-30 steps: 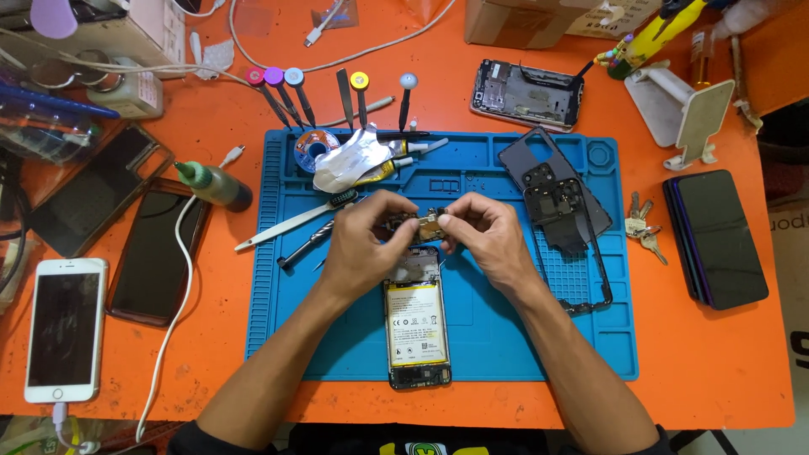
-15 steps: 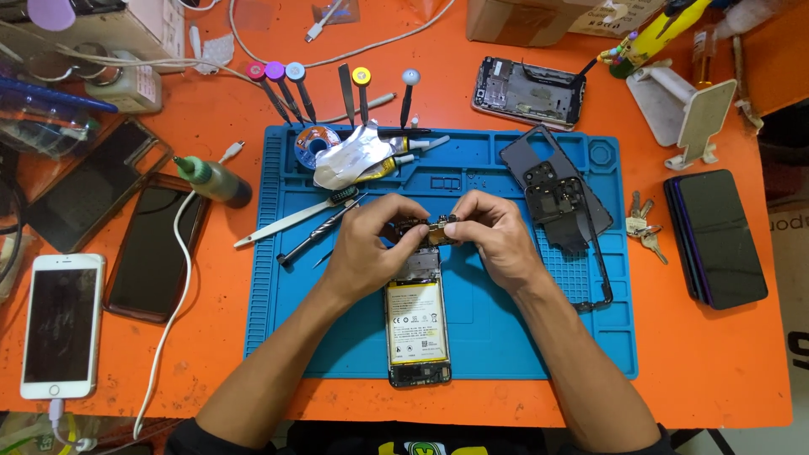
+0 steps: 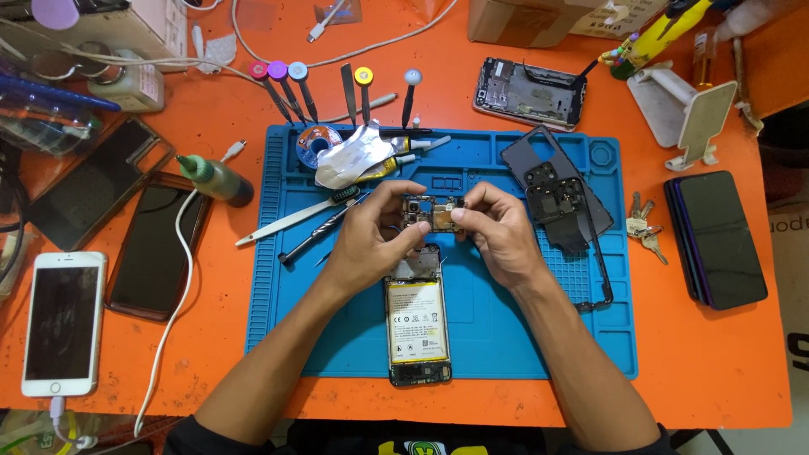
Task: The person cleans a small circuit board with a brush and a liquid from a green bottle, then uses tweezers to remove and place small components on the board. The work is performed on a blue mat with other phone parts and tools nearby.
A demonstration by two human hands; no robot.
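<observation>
Bench [image 3: 725, 371]: orange. Mat [image 3: 497, 337]: blue, ribbed along its edges. Open phone [image 3: 417, 324]: black frame, yellow-white battery. Board [image 3: 430, 212]: dark with gold patches. Back cover [image 3: 552, 181]: dark grey. White phone [image 3: 63, 324]: white frame, black screen. Bottle [image 3: 215, 179]: green with a black base. Foil [image 3: 350, 160]: silver. Cable [image 3: 173, 278]: white. Stand [image 3: 687, 109]: cream. Tool caps [image 3: 278, 70]: red, purple, grey, yellow.

One head-worn camera looks steeply down, fairly near, over the blue mat [image 3: 506, 337] on the orange table [image 3: 725, 362].
</observation>
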